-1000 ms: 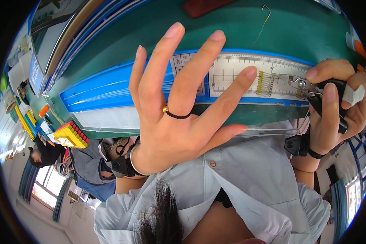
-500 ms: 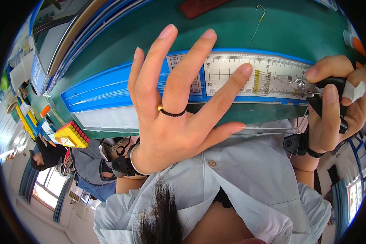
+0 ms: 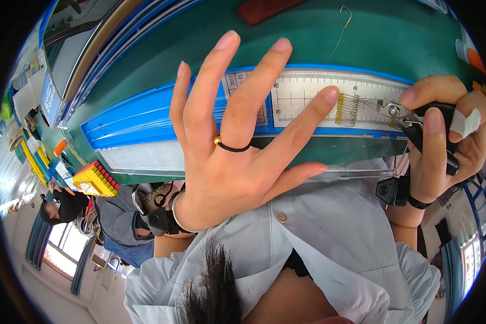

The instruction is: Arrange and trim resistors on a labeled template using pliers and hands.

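Note:
A long blue box [image 3: 140, 120] lies across the green table, with fine clear lines stretched along its left part and a printed white ruler scale [image 3: 302, 100] on its right part. Over that scale sits a close row of fishing hooks [image 3: 349, 110] with yellow-wrapped shanks. My left hand [image 3: 232, 146] is open, fingers spread above the box, its index fingertip at the left side of the row. Black-handled pliers [image 3: 392, 110] are gripped in my right hand [image 3: 443, 129], and their slim jaws reach the row from the right. Whether the jaws hold a hook is too small to tell.
A single hook [image 3: 346, 19] with a length of line lies beyond the box. Farther back is a dark red flat object [image 3: 264, 8]. A yellow and red block-like item [image 3: 95, 180] stands at the left, and another person [image 3: 121, 216] sits that way.
The pliers have shifted slightly left and turned a little, with my right fingers tighter round the handles. My left hand has moved slightly to the right.

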Motion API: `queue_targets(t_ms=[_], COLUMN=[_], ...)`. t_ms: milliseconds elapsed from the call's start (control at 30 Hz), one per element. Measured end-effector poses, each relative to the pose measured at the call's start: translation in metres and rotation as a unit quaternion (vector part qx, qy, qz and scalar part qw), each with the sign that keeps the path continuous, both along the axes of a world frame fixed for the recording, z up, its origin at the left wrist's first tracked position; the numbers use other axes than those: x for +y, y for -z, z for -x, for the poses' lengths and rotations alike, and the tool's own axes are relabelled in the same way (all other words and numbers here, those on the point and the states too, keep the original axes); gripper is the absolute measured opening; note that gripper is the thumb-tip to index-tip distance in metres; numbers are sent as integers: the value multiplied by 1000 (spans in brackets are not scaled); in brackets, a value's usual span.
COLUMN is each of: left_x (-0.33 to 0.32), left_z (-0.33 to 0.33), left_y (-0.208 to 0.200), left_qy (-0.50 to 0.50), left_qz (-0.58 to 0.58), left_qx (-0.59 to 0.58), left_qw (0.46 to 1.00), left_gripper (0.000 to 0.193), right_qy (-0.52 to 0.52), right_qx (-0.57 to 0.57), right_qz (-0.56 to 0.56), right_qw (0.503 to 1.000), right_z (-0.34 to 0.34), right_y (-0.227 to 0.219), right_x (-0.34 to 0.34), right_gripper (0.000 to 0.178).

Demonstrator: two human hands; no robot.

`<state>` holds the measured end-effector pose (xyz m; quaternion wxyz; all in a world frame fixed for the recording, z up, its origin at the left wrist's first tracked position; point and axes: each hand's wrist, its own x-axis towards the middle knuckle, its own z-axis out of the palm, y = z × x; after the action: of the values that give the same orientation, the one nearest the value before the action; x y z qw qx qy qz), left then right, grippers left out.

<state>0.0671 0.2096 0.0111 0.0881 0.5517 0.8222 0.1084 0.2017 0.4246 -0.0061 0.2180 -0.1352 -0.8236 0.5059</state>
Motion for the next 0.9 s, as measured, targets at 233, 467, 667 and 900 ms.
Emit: queue_targets(t_ms=[233,467,667,900], left_x=[0,-1,-27,-29], left_z=[0,2,28,-9], left_y=[1,0,7,0], left_qy=[0,4,94,-132], left_qz=[1,-18,-195,-385], left_qx=[1,-8,-75,-665], left_qw=[1000,1000,974,626], left_gripper=[61,60,59,37], right_qy=[13,-3,-5,2], right_qx=[-8,43,30,93], right_qz=[3,61,65,51], right_qw=[1000,997,997,994], right_z=[-2,3,2,-13], right_y=[0,4,-4,-14], right_x=[-1,2,-1,-20], right_gripper=[26,27,34,56])
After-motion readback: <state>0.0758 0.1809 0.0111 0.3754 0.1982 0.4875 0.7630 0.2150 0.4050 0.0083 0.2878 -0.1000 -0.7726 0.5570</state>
